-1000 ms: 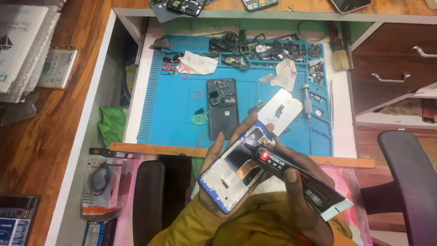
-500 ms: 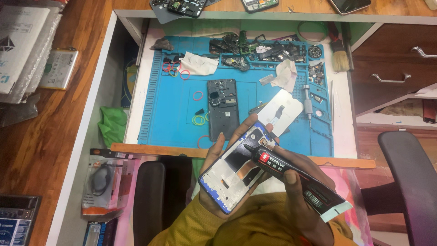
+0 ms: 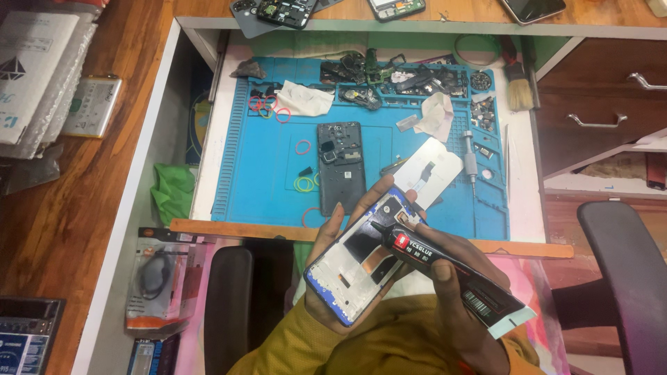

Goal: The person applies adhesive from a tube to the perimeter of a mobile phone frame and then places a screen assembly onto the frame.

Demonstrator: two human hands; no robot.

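Head view shows us our left hand (image 3: 333,278) cupped under a blue-edged phone frame (image 3: 361,258), fingers wrapped round its sides. Our right hand (image 3: 451,285) is closed round a black glue tube (image 3: 445,267), its nozzle touching the frame's upper edge. Beyond our hands, on the blue mat (image 3: 257,173), lies a dark phone body (image 3: 341,167), with a white panel (image 3: 431,170) just beside our fingertips.

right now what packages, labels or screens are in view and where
Glue tube: in the right hand, black with a red and white label.
Blister pack: lower left, clear over orange card, dark coil inside.
Flat packets: far left, white, in clear wrap.
Phone screen: top right, dark.
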